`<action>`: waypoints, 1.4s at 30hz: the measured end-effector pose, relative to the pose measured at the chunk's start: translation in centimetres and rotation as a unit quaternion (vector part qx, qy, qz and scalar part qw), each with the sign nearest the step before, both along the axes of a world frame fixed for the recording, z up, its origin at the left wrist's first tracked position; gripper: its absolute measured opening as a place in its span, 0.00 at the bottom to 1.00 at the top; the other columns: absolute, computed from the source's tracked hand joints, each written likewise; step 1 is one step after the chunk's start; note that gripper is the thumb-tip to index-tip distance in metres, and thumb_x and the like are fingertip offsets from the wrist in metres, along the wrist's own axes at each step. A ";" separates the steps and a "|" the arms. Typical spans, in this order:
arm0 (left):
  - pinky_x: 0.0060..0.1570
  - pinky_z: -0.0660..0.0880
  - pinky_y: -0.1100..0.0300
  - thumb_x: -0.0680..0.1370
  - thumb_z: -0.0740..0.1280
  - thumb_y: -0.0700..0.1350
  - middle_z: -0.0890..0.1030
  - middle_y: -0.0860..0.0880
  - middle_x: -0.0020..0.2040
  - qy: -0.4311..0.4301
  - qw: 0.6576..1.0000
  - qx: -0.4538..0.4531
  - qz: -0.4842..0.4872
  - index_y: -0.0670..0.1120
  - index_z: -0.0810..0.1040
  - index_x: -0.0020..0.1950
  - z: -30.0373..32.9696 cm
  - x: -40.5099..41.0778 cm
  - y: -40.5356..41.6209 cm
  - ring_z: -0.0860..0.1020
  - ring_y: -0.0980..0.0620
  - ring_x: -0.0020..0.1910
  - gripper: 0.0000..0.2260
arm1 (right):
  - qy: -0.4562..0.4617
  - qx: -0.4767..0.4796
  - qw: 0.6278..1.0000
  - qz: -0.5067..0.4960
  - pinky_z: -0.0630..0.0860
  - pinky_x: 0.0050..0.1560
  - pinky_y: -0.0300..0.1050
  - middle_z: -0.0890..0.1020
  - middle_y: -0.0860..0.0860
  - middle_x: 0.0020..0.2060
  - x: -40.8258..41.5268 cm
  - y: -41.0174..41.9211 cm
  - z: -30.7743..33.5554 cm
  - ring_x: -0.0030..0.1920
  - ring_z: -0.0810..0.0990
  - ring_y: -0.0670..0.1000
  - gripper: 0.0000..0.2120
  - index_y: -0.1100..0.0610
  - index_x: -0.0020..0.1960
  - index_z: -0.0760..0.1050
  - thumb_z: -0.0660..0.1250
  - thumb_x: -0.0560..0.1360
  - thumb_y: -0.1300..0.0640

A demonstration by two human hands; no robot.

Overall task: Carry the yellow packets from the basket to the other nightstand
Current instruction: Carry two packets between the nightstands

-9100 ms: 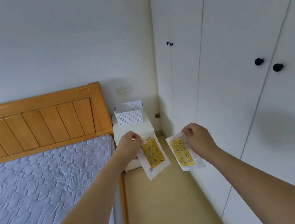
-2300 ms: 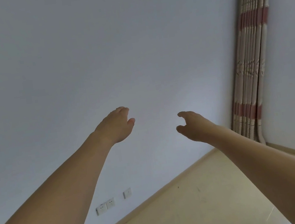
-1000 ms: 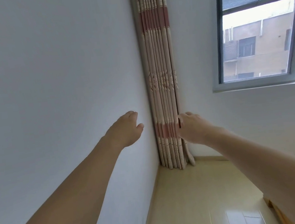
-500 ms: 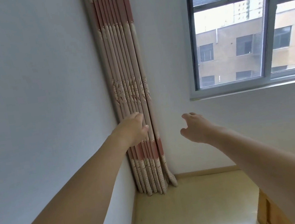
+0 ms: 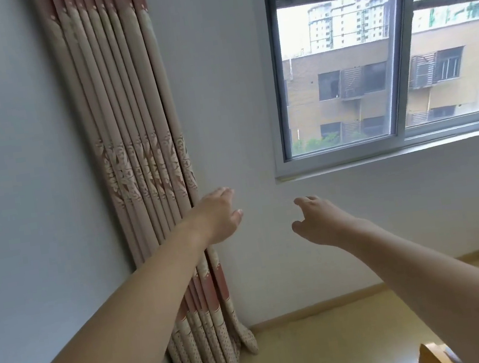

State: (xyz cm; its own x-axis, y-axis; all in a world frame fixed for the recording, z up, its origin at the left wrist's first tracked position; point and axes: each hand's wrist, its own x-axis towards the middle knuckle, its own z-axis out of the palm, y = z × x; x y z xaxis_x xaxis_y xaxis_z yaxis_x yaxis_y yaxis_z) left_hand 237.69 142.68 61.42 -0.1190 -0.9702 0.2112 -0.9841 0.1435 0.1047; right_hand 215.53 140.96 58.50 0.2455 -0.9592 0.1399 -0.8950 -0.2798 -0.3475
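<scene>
1. Yellow packets, the basket and either nightstand are all out of the head view, so where the packets lie, which way they point and how their long axis runs cannot be told.
2. Both hands are raised in front of the gathered curtain [image 5: 144,170] and hold nothing.
3. The left hand [image 5: 217,215] has its fingers relaxed and close together, its back overlapping the curtain's right edge.
4. The right hand [image 5: 319,221] sits well to the right of the curtain, before the bare white wall [image 5: 219,91], with its fingers loosely spread and slightly bent.
5. A clear gap of wall shows between the two hands.
6. The curtain hangs in the room corner in narrow pleats, beige with a pink band low down, and its hem rests on the floor [image 5: 332,349].
7. Right of the curtain, a sliding window [image 5: 390,61] with a grey frame sits higher on the wall; its sill runs just above the level of the hands.
8. Pale yellow flooring stretches rightward from the curtain's foot along a wooden skirting board [image 5: 326,307].
9. A wooden furniture corner [image 5: 432,359] pokes in at the bottom edge, far right of the curtain.
</scene>
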 end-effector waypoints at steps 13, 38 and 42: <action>0.75 0.57 0.53 0.82 0.58 0.51 0.57 0.47 0.79 0.003 0.984 0.015 -0.180 0.43 0.57 0.79 -1.5 -9.6 -34.4 0.58 0.47 0.77 0.27 | -0.008 0.030 0.985 -0.168 0.63 0.71 0.49 0.67 0.57 0.71 -7.4 -26.5 -0.8 0.72 0.64 0.57 0.27 0.60 0.73 0.62 0.60 0.77 0.53; 0.68 0.63 0.56 0.83 0.58 0.51 0.62 0.49 0.77 0.003 0.888 -0.004 -0.460 0.43 0.60 0.77 -0.9 -51.9 -83.1 0.65 0.47 0.73 0.25 | -0.045 0.049 0.901 -0.429 0.67 0.68 0.48 0.64 0.54 0.73 -45.5 -67.3 -2.7 0.71 0.65 0.56 0.28 0.56 0.75 0.59 0.58 0.77 0.52; 0.67 0.66 0.55 0.82 0.58 0.52 0.63 0.50 0.76 -0.002 0.863 0.002 -0.506 0.44 0.61 0.77 -0.1 -60.5 -90.6 0.67 0.47 0.72 0.25 | -0.053 0.034 0.872 -0.486 0.67 0.67 0.47 0.63 0.55 0.73 -52.8 -72.0 -1.2 0.71 0.65 0.57 0.28 0.56 0.76 0.59 0.59 0.77 0.53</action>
State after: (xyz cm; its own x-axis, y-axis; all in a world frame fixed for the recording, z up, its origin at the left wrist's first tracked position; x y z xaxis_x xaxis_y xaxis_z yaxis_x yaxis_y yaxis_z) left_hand 177.16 52.04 61.29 -0.9058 -0.3706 0.2053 -0.3565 0.9286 0.1033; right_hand 162.72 68.98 57.27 -0.6986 -0.7140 0.0468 -0.6596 0.6173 -0.4288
